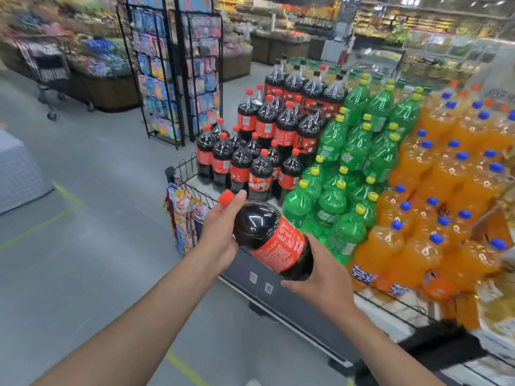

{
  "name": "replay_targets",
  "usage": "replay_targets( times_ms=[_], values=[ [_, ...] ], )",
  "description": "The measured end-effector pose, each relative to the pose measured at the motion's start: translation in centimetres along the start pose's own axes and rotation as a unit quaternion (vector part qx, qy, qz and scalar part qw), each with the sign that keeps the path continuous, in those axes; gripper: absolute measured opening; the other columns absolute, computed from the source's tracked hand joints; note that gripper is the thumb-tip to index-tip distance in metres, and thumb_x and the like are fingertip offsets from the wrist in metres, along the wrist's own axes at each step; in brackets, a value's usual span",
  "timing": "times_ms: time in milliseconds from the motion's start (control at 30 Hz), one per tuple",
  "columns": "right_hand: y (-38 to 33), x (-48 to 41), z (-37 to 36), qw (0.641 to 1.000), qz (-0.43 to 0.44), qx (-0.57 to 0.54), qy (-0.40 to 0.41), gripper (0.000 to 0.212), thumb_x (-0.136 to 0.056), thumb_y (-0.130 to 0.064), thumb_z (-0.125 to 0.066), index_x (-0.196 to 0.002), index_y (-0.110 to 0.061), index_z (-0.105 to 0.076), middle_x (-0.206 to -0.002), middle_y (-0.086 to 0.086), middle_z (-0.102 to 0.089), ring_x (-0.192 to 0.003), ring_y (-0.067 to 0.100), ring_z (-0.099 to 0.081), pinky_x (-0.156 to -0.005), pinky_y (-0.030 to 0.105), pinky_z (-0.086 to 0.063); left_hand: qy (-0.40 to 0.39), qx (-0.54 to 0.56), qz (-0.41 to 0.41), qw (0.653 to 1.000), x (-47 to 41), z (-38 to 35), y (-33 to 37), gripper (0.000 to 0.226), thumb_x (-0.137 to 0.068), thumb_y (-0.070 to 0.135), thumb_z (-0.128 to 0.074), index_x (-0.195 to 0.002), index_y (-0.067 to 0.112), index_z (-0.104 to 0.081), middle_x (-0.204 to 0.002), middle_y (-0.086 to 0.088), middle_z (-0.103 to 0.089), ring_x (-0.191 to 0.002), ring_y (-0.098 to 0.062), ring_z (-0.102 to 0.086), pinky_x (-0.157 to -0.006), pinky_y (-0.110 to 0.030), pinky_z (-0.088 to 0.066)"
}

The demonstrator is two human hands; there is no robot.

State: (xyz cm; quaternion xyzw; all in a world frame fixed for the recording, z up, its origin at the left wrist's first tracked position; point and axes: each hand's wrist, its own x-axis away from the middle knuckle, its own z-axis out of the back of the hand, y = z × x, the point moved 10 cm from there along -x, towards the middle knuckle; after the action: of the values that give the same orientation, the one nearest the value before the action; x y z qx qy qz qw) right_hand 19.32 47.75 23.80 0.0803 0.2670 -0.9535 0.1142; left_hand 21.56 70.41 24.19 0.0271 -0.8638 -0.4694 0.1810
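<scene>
Cola bottle [274, 240] lies tilted, gripped by left hand [220, 232] and right hand [324, 277].

Cola bottle [271, 240]: base partly covered by the right hand [323, 277]; label print too small to be read.
Left hand [223, 232]: fingers hidden behind the bottle's neck.
Orange bottles [446, 190]: blurred, cut off at right edge.
Far shelves [390, 20]: blurred.

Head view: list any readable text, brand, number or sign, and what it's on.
None reads clearly enough to quote.
held cola bottle, red label: white print too small; script at the label's edge blurred.
orange bottles, blue labels: blurred.
green bottles, labels: blurred.
hanging packets: blurred.
</scene>
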Motion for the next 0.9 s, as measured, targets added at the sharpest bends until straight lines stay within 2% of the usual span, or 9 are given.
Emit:
replay_targets(
  times_ms=[67, 167, 267, 367, 500, 633, 700, 800, 900],
  values=[
    [0.1, -2.8, -1.3, 1.000, 0.002, -0.023, -0.004, 0.110, -0.048, -0.064, -0.086, -0.145, -0.043, -0.037, -0.131, -0.020, -0.060, -0.117, 0.010, -0.062, -0.089, 0.033, -0.054, -0.004, 0.000, -0.012, 1.000, -2.2, -0.3, 1.4, 0.039, -0.094, 0.026, -0.076, -0.126, 0.007, -0.065, -0.120, -0.017, -0.076, -0.108, -0.032, -0.075, -0.092, -0.051, -0.061],
    [0.2, -7.1, -3.1, 0.998, 0.006, -0.062, -0.018, 0.113, -0.048, -0.063, -0.086, -0.147, -0.044, -0.034, -0.132, -0.023, -0.058, -0.119, 0.009, -0.061, -0.091, 0.036, -0.054, -0.001, -0.016, -0.038, 0.999, -5.7, -0.8, 3.5, 0.042, -0.092, 0.026, -0.077, -0.128, 0.009, -0.065, -0.115, -0.011, -0.078, -0.104, -0.027, -0.076, -0.082, -0.044, -0.063],
    [0.1, -11.2, -5.0, 0.993, 0.008, -0.118, -0.029, 0.111, -0.049, -0.060, -0.089, -0.145, -0.048, -0.034, -0.131, -0.029, -0.055, -0.120, 0.005, -0.059, -0.092, 0.036, -0.054, -0.007, -0.038, -0.068, 0.997, -9.1, -1.7, 5.8, 0.021, -0.093, 0.023, -0.075, -0.113, 0.017, -0.071, -0.106, -0.006, -0.080, -0.090, -0.018, -0.078, -0.072, -0.036, -0.061],
    [0.0, -15.1, -7.0, 0.987, 0.010, -0.153, -0.042, 0.108, -0.049, -0.057, -0.090, -0.143, -0.049, -0.037, -0.129, -0.028, -0.058, -0.119, 0.003, -0.059, -0.093, 0.040, -0.055, 0.004, -0.053, -0.077, 0.996, -12.3, -1.8, 7.2, 0.017, -0.094, 0.021, -0.075, -0.110, 0.024, -0.071, -0.106, -0.003, -0.080, -0.092, -0.015, -0.077, -0.080, -0.039, -0.061],
    [0.0, -19.2, -9.3, 0.983, -0.013, -0.181, -0.033, 0.102, -0.047, -0.054, -0.090, -0.136, -0.049, -0.040, -0.120, -0.027, -0.062, -0.112, 0.003, -0.062, -0.089, 0.038, -0.055, 0.005, -0.083, -0.079, 0.993, -16.9, -1.9, 8.8, 0.041, -0.089, 0.023, -0.080, -0.127, 0.016, -0.069, -0.118, -0.005, -0.077, -0.105, -0.021, -0.076, -0.096, -0.049, -0.059],
    [0.4, -23.1, -12.2, 0.979, -0.052, -0.196, -0.025, 0.104, -0.047, -0.049, -0.093, -0.135, -0.051, -0.038, -0.118, -0.028, -0.062, -0.110, 0.000, -0.060, -0.089, 0.035, -0.053, -0.011, -0.137, -0.097, 0.986, -21.6, -2.5, 10.0, 0.024, -0.091, 0.022, -0.080, -0.114, 0.022, -0.074, -0.105, 0.003, -0.080, -0.092, -0.011, -0.077, -0.078, -0.033, -0.062],
    [1.0, -24.8, -13.9, 0.975, -0.089, -0.202, -0.017, 0.101, -0.046, -0.048, -0.094, -0.131, -0.051, -0.039, -0.113, -0.026, -0.064, -0.106, 0.002, -0.062, -0.087, 0.035, -0.054, -0.035, -0.195, -0.123, 0.972, -24.3, -3.2, 10.6, 0.022, -0.089, 0.025, -0.082, -0.110, 0.025, -0.075, -0.102, 0.005, -0.080, -0.093, -0.010, -0.077, -0.077, -0.027, -0.060],
    [1.8, -26.9, -15.9, 0.962, -0.152, -0.227, 0.014, 0.091, -0.046, -0.047, -0.093, -0.122, -0.047, -0.043, -0.106, -0.022, -0.067, -0.099, 0.003, -0.067, -0.083, 0.038, -0.057, -0.103, -0.274, -0.162, 0.942, -28.0, -5.5, 11.5, 0.020, -0.087, 0.015, -0.084, -0.105, 0.020, -0.077, -0.094, 0.012, -0.081, -0.087, -0.002, -0.075, -0.077, -0.014, -0.055],
    [2.7, -28.8, -17.6, 0.938, -0.205, -0.272, 0.060, 0.084, -0.050, -0.036, -0.095, -0.121, -0.042, -0.049, -0.106, -0.017, -0.070, -0.095, 0.001, -0.068, -0.082, 0.034, -0.057, -0.182, -0.345, -0.190, 0.901, -31.7, -8.4, 11.3, 0.018, -0.083, 0.020, -0.087, -0.093, 0.032, -0.079, -0.096, 0.015, -0.080, -0.095, -0.005, -0.075, -0.089, -0.021, -0.056]
  ],
)
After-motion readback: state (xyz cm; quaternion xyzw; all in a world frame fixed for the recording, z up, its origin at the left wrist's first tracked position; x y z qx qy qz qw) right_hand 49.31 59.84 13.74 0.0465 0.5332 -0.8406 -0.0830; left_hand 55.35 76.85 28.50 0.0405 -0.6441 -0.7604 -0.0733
